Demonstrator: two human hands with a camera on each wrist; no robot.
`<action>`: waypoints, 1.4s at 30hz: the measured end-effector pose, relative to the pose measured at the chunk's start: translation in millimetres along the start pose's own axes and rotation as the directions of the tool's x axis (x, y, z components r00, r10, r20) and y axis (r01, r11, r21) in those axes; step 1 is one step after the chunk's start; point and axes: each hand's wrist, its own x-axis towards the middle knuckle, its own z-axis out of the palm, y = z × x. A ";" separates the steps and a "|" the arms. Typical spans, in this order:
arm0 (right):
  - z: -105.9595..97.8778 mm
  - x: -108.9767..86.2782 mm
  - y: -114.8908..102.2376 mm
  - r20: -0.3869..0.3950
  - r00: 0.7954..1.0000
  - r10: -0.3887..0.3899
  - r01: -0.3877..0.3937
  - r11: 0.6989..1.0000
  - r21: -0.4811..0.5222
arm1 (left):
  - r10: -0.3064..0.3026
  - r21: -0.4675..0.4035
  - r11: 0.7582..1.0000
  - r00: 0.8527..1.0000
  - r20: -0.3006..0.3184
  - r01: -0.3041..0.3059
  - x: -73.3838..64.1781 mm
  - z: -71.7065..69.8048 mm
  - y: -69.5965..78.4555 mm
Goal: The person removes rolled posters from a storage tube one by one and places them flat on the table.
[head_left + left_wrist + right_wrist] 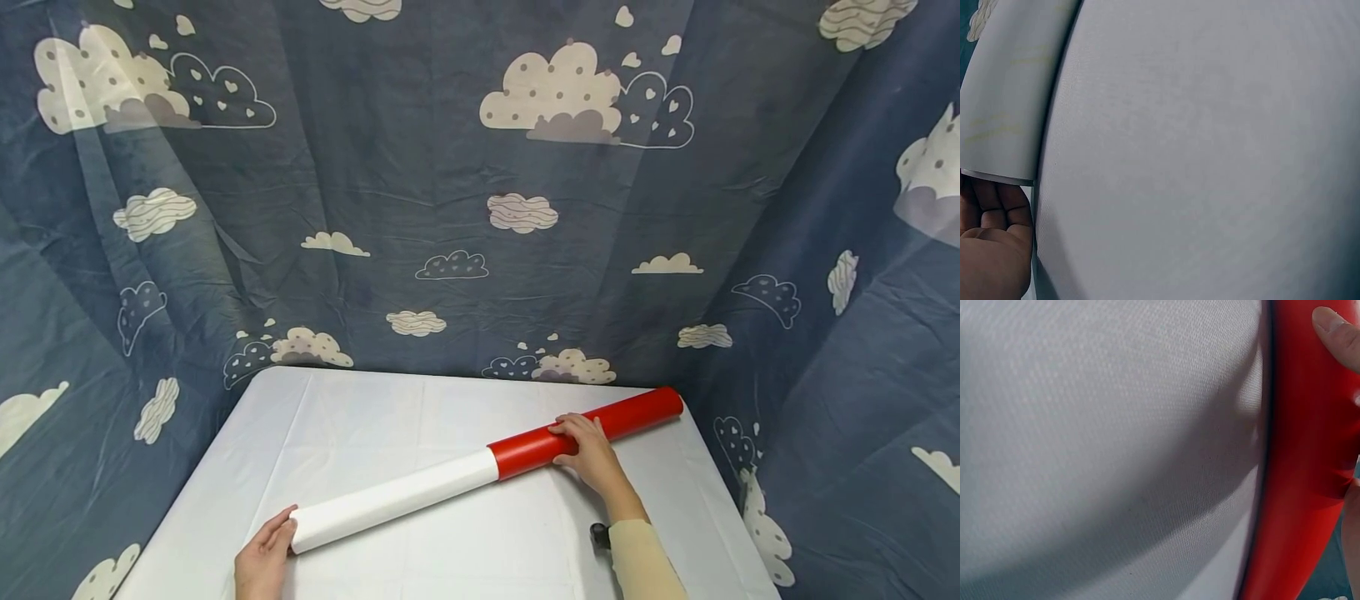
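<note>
A long roll lies slantwise across the table, a white length (393, 498) at the left meeting a slightly thicker red length (645, 412) at the right. My left hand (264, 554) holds the white length at its open left end, fingers and thumb at the rim. In the left wrist view, curled fingers (994, 203) sit right under the edge of the white roll (1007, 106), which has faint yellow marks. Over the red part, my right hand (588, 454) grips it from above. The right wrist view shows its thumb (1338, 334) on the smooth red surface (1300, 444).
A white cloth-covered table (450, 542) carries the roll, whose red end reaches close to the far right corner. Dark blue curtains (435, 167) with cloud prints surround the table at the back and sides. A small black object (600, 536) is at the right sleeve (645, 558).
</note>
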 end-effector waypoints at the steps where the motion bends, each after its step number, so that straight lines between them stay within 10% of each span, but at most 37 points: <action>1: 0.1 -0.1 0.0 0.000 1.000 -0.002 0.002 1.000 0.000 | -0.001 0.005 1.000 1.000 0.000 0.001 0.3 -0.2 0.1; 42: 0.2 1.1 1.2 0.012 1.000 0.004 -0.004 1.000 0.012 | 0.011 0.026 1.000 1.000 0.000 -0.011 16.7 -35.7 -0.4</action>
